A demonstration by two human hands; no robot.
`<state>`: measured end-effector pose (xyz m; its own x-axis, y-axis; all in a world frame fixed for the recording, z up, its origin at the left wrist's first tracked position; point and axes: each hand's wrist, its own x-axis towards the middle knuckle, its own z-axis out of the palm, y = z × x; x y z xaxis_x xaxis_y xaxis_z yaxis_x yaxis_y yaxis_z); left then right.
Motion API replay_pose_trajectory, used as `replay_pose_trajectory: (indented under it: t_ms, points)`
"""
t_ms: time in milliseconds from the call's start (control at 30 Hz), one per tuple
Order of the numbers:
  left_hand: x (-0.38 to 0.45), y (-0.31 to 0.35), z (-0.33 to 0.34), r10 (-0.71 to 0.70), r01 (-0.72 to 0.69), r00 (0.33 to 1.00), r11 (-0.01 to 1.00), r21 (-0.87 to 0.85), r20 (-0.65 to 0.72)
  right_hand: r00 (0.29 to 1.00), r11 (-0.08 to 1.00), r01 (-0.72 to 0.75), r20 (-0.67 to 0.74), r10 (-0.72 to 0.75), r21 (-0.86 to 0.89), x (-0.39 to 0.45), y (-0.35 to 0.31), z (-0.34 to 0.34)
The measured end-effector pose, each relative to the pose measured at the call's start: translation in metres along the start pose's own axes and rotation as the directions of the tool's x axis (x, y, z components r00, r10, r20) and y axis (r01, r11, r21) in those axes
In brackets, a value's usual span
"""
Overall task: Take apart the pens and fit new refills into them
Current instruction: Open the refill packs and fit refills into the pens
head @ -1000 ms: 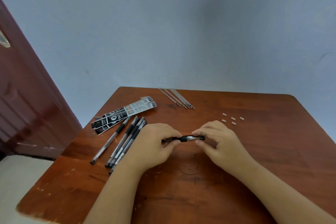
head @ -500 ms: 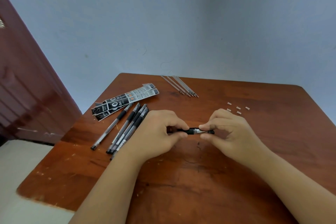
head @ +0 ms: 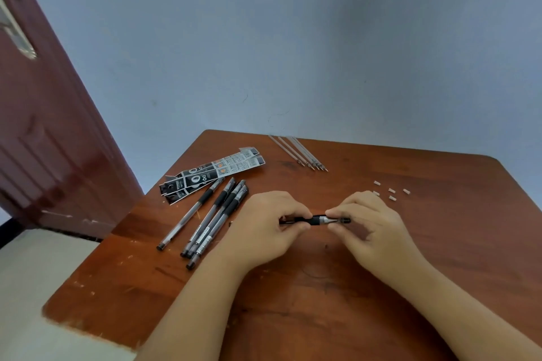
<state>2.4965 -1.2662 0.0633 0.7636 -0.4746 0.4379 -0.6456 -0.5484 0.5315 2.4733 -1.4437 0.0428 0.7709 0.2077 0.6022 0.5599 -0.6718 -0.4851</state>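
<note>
Head view: pen (head: 315, 220) held level just above the table (head: 440, 243), same as a second ago. Left hand (head: 264, 226) grips the barrel, right hand (head: 372, 226) pinches the tip end. Likely still unscrewing; refills (head: 299, 153) untouched.

- Soft, even, fairly bright light with a cool cast on the wall (head: 293, 38).
- Shadows are faint; a weak dark patch lies under the hands (head: 322, 231) on the surface (head: 440, 243).
- Pale glare streaks the glossy door (head: 52, 170) at the left.
- Wide-angle distortion bends and tilts the door and the surface's edges.
- Detail is soft overall; print on the wrappers (head: 211, 174) is unreadable.
</note>
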Motion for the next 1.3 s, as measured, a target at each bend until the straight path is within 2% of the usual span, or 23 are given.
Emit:
replay_pose_trajectory:
  t_ms: [200,300,433,500,567,633,733,833,1000,1300]
  points:
    - [0.002,0.001,0.004,-0.026,0.026,1.000,0.996,0.083,-0.004,1.000,0.998,-0.020,-0.008,0.019,-0.059,0.002,0.000,0.003]
    - [0.003,0.001,0.004,-0.081,0.070,0.995,0.982,0.176,0.054,0.999,0.998,-0.043,0.013,0.044,-0.040,0.001,0.000,0.003]
    - [0.002,0.003,0.004,-0.130,0.115,0.991,0.956,0.269,0.037,0.987,0.988,-0.153,0.060,0.152,0.005,0.001,0.001,0.002]
    - [0.002,0.005,0.003,-0.181,0.166,0.983,0.922,0.351,0.010,0.967,0.978,-0.209,0.146,0.209,-0.016,0.003,0.002,0.000]
    - [-0.001,0.004,0.000,-0.281,0.269,0.959,0.856,0.442,-0.038,0.929,0.960,-0.239,0.254,0.270,-0.147,0.004,0.006,-0.001]
    - [-0.007,0.002,-0.003,-0.395,0.383,0.914,0.767,0.514,-0.092,0.871,0.914,-0.214,0.356,0.338,-0.345,0.005,0.005,0.001]
    - [-0.016,0.004,-0.005,-0.497,0.483,0.854,0.644,0.593,-0.155,0.819,0.870,-0.175,0.422,0.389,-0.461,0.004,0.002,0.006]
    - [-0.017,0.010,-0.006,-0.540,0.519,0.821,0.566,0.640,-0.188,0.811,0.869,-0.160,0.439,0.386,-0.468,0.003,0.001,0.005]
    - [-0.011,0.010,-0.005,-0.604,0.555,0.776,0.514,0.654,-0.183,0.813,0.880,-0.161,0.446,0.376,-0.447,0.000,0.000,0.002]
    - [-0.012,0.007,0.001,-0.611,0.560,0.763,0.463,0.687,-0.210,0.811,0.890,-0.174,0.452,0.372,-0.421,0.001,-0.001,0.000]
